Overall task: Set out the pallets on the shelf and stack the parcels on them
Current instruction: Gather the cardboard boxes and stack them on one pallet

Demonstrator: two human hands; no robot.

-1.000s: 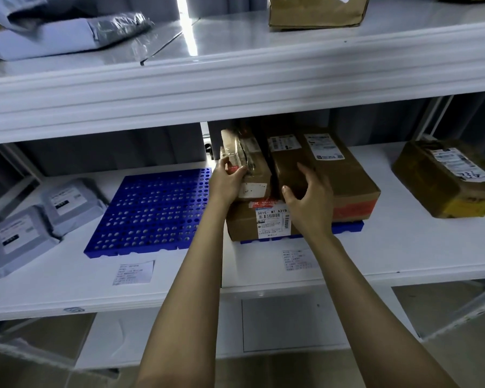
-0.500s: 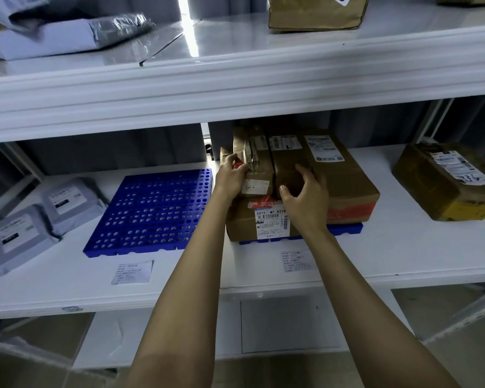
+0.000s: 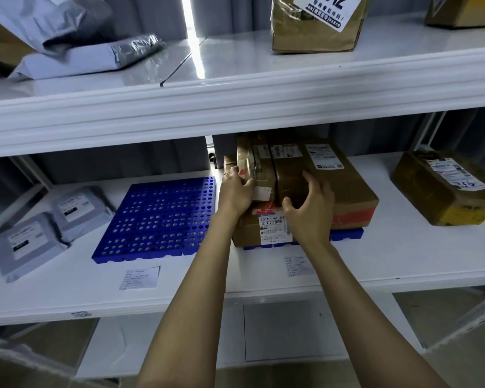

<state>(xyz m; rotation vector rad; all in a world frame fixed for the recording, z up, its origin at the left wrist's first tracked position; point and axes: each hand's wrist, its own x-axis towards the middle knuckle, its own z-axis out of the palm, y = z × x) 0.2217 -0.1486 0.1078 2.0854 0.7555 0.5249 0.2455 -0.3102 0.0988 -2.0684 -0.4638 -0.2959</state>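
Now small parcel (image 3: pixel 259 166) long axis front-to-back, left hand (image 3: pixel 234 191) grip clamped on it; right hand (image 3: pixel 312 211) clamped round large parcel (image 3: pixel 345 180).

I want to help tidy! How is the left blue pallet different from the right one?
The left pallet is bare, its holed top showing; the right pallet is covered by cardboard parcels, only its front edge showing. The left hand and right hand touch parcels on the right pallet, not the left pallet. Both are blue, on one shelf.
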